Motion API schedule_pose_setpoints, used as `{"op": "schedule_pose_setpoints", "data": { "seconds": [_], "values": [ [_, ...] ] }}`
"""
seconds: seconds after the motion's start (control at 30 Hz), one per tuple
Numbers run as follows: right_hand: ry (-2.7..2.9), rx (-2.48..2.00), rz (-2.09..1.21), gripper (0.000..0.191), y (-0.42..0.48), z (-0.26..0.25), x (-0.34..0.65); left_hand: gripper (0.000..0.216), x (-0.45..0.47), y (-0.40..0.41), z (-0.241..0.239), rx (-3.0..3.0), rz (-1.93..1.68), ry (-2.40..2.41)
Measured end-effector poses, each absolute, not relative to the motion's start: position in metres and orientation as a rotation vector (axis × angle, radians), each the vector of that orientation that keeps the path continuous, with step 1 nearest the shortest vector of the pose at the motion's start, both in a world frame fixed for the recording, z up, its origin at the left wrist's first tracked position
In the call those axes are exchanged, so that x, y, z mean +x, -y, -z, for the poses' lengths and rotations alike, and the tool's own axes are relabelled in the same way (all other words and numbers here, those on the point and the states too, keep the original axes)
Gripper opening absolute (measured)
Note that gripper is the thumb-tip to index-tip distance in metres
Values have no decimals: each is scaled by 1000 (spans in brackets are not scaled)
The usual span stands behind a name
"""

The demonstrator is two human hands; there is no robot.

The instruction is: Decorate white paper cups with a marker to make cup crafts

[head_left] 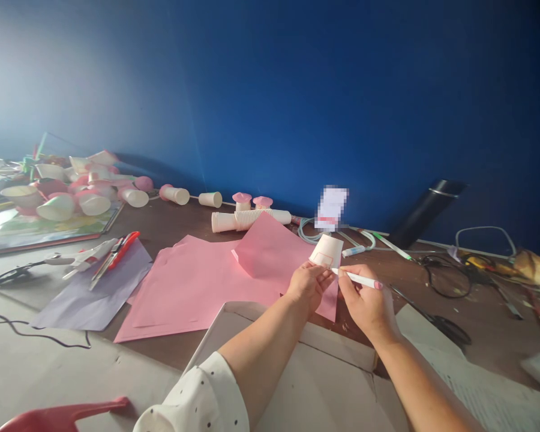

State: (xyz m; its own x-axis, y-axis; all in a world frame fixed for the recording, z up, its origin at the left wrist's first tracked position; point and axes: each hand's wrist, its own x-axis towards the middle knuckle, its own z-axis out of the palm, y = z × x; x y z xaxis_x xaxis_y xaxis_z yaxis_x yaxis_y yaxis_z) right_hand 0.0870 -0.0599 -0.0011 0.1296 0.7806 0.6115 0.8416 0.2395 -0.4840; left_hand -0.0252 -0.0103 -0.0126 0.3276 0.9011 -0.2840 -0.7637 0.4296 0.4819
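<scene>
My left hand [309, 285] is closed on a small white paper cup [327, 249], which it holds upside down, wide rim low. A pinkish outline shows on the cup's side. In my right hand [364, 300] is a white marker [357, 278] with a pink end; its tip meets the cup near the rim. Under and behind the hands lie sheets of pink paper [193, 279], one of them folded up at a corner. A stack of nested paper cups [252, 219] rests on its side beyond the paper.
Pink-and-white cup pieces [90, 189] pile up at the far left. A utility knife [121, 251] and a glue gun [92, 255] lie on purple paper [96, 294]. Scissors [445, 327], a black bottle [425, 210] and cables are at the right. A blue wall [270, 108] rises behind.
</scene>
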Motion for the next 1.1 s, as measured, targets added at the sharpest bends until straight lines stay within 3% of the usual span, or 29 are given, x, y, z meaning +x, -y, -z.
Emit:
{"op": "schedule_pose_setpoints", "data": {
  "seconds": [1.1],
  "values": [
    [1394,-1365,59,22,61,10,97,13,-25,12,12,303,-1140,-397]
  ]
}}
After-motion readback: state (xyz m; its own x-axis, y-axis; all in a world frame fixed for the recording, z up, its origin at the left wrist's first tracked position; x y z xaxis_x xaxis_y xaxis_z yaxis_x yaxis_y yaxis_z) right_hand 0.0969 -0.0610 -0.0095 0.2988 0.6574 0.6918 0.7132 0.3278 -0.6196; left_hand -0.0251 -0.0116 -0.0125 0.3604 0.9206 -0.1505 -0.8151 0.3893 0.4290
